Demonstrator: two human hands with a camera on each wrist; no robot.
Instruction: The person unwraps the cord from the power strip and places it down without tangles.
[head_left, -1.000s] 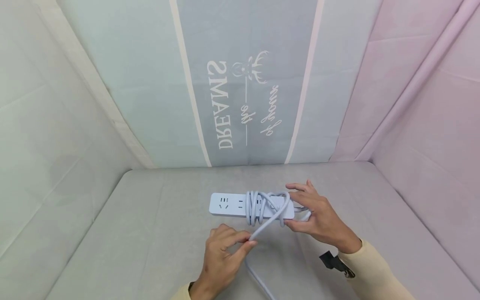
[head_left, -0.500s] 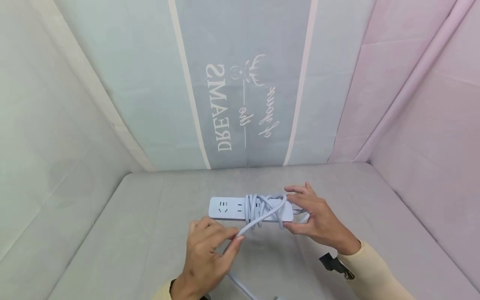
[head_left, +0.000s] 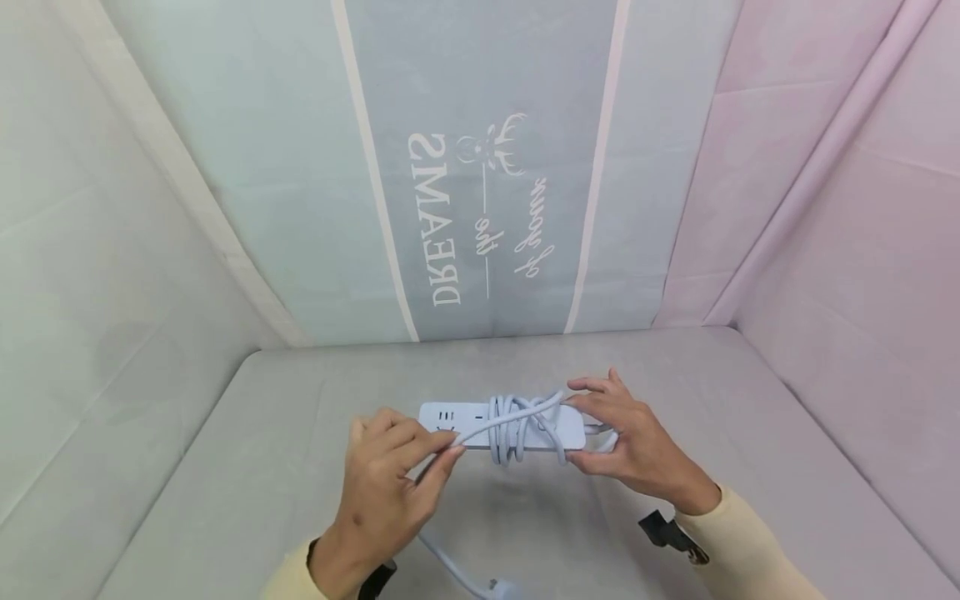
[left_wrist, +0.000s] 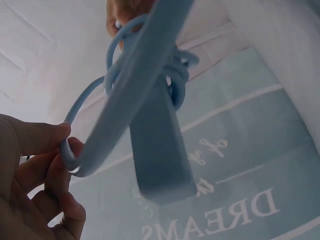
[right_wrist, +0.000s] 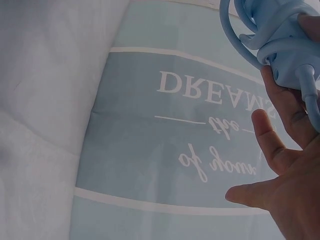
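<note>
Power strip [head_left: 501,425] lies mid-table [head_left: 225,467]. Left hand [head_left: 390,475] pinches cord [head_left: 480,427] at 9 o'clock; right hand [head_left: 637,442] grips strip's 3 o'clock end. Printed cloth [head_left: 480,208] behind. Head view alone shows the plug [head_left: 501,588].

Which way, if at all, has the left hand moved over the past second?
Yes. The left hand, pinching the cord, has shifted left and slightly away along the power strip, towards its socket end.
</note>
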